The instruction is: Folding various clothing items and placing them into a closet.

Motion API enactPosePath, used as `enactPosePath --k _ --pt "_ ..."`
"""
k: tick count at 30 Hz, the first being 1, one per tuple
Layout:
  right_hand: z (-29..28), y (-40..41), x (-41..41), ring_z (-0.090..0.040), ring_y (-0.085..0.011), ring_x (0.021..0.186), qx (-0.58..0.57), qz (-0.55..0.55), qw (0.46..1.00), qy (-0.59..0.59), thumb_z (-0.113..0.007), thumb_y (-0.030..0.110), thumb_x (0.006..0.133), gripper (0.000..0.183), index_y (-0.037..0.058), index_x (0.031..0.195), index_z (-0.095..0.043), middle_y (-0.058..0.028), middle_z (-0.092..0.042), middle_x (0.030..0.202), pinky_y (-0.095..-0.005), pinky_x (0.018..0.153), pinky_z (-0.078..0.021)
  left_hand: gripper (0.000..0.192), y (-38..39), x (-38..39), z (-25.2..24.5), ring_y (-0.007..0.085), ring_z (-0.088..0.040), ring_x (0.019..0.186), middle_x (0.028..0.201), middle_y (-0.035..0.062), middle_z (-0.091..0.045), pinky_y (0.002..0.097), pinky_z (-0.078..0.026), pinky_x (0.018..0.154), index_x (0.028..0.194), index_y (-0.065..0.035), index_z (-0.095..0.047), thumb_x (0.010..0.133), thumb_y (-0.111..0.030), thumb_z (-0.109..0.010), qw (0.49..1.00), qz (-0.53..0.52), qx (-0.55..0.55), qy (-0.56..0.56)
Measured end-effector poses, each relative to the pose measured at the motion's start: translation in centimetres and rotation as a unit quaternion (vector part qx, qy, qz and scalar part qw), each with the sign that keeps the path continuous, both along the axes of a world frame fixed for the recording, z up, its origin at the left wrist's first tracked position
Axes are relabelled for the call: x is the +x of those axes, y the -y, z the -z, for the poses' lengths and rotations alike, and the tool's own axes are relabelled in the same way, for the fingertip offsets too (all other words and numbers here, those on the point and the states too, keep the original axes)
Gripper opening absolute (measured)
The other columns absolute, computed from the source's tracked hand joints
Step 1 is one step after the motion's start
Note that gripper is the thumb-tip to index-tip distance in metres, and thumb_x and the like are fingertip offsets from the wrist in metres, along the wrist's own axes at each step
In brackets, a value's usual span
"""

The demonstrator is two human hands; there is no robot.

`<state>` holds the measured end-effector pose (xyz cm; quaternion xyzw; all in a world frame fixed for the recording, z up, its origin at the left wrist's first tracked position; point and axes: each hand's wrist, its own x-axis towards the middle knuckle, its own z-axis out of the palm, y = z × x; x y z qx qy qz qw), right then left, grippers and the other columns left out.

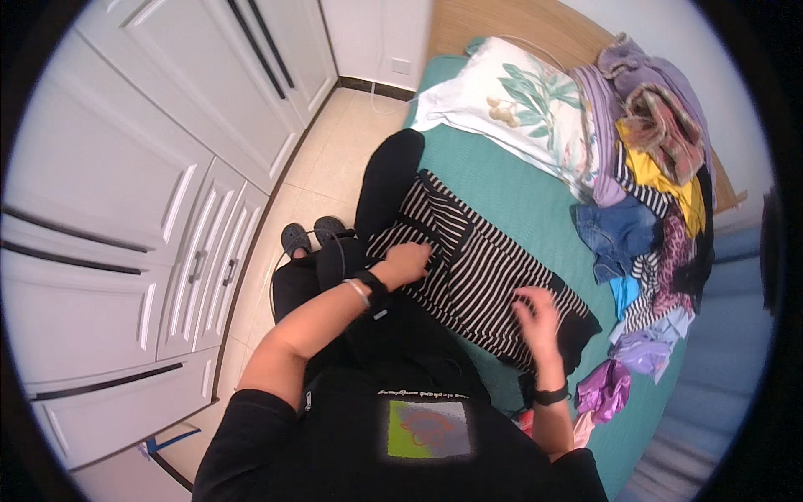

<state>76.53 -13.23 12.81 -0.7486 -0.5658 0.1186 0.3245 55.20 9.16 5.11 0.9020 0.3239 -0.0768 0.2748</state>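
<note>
A black-and-white striped knit garment (495, 270) lies spread across the bed in front of me, with black panels at its right end. My left hand (408, 263), a dark band and a light bracelet at its wrist, rests on the garment's left part. Its fingers are curled against the cloth, and whether they grip it is hidden. Over the garment's right part is my right hand (539, 317), fingers apart and bent, holding nothing. A rounded black fabric shape (389, 182) adjoins the garment's far left end.
The bed has a green sheet (502, 179) and a leaf-printed pillow (527, 103). Heaped clothes line its right side, including denim shorts (611, 235), a yellow garment (665, 182) and a shiny purple piece (605, 392). White cabinets (119, 307) stand left, beyond dark clogs (295, 238).
</note>
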Motion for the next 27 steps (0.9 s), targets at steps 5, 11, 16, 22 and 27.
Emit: enactPosePath --k 5,11,16,22,27 --pt "1.1 -0.9 -6.3 -0.044 -0.0336 0.117 -0.092 -0.105 0.987 0.078 -0.077 0.017 0.063 0.064 0.0116 0.122 -0.053 -0.0142 -0.045 0.129 -0.0434 0.097 -0.036 0.018 -0.5 0.4 0.4 0.0304 -0.059 0.081 0.079 0.0106 -0.06 0.0424 -0.047 0.068 0.085 -0.0062 -0.06 0.069 -0.007 -0.068 0.964 0.003 0.134 0.231" --pt "2.4 -1.8 -6.0 -0.042 -0.032 0.119 -0.105 -0.11 0.978 0.146 -0.079 0.011 0.055 0.081 0.0134 0.13 -0.047 -0.0138 -0.042 0.132 -0.0431 0.098 -0.0324 0.018 -0.4 0.9 1.8 0.0283 -0.059 0.086 0.084 0.0091 -0.061 0.0409 -0.047 0.072 0.085 -0.0062 -0.061 0.071 -0.013 -0.069 0.978 -0.013 0.182 0.102" --pt "4.2 -2.6 -6.2 -0.042 -0.0317 0.12 -0.078 -0.126 0.969 0.199 -0.077 0.006 0.049 0.092 0.0129 0.134 -0.042 -0.0144 -0.041 0.133 -0.0437 0.098 -0.0333 0.025 -0.5 0.8 1.0 0.0322 -0.058 0.088 0.087 0.0133 -0.06 0.0425 -0.048 0.074 0.089 -0.0017 -0.058 0.071 -0.015 -0.07 0.989 -0.042 0.099 0.105" --pt "5.7 -2.0 -5.0 -0.055 -0.0297 0.112 -0.02 -0.132 0.966 0.223 -0.055 -0.006 0.065 0.065 0.0078 0.129 -0.05 -0.0175 -0.051 0.13 -0.0377 0.09 -0.0468 0.028 0.6 2.6 1.3 0.0374 -0.058 0.09 0.091 0.0199 -0.06 0.0448 -0.047 0.075 0.089 0.0015 -0.053 0.071 -0.01 -0.071 0.981 -0.081 0.03 0.175" --pt "3.4 -1.6 -5.5 -0.06 -0.0282 0.106 0.021 -0.094 0.978 0.187 -0.051 -0.008 0.068 0.056 0.0067 0.122 -0.056 -0.0164 -0.058 0.12 -0.0342 0.087 -0.0506 0.021 0.2 3.5 0.9 0.0387 -0.059 0.084 0.087 0.02 -0.061 0.0452 -0.047 0.072 0.086 0.0025 -0.055 0.072 -0.007 -0.068 0.958 -0.094 0.016 0.269"
